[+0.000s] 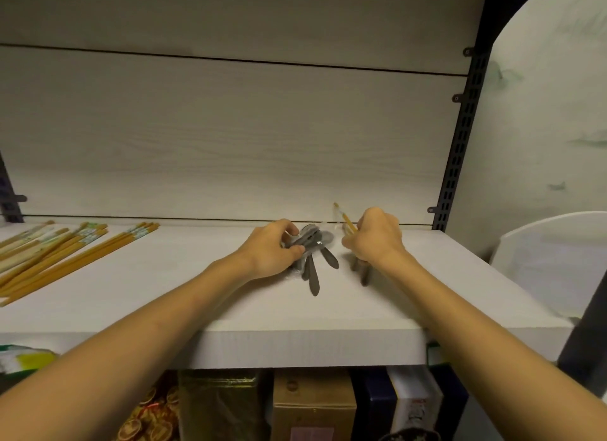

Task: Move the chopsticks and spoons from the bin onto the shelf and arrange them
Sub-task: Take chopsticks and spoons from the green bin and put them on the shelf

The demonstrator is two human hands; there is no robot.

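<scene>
A pale wood-grain shelf (164, 292) with a matching back panel fills the view. At its left edge lie bundles of chopsticks (65, 250), fanned out loosely. Near the middle, toward the back edge, the left hand (269, 250) is closed around a bunch of grey spoons (312, 253), handles splaying toward the front edge. Just beside it, the right hand (377, 240) is clamped on a wrapped pair of chopsticks (345, 220) pointing up at the back panel; something dark shows beneath it, unclear what. To do this well, lay the spoons down with handles parallel before letting go. A white bin (551, 253) sits off the right edge; nothing blocks the open shelf between.
</scene>
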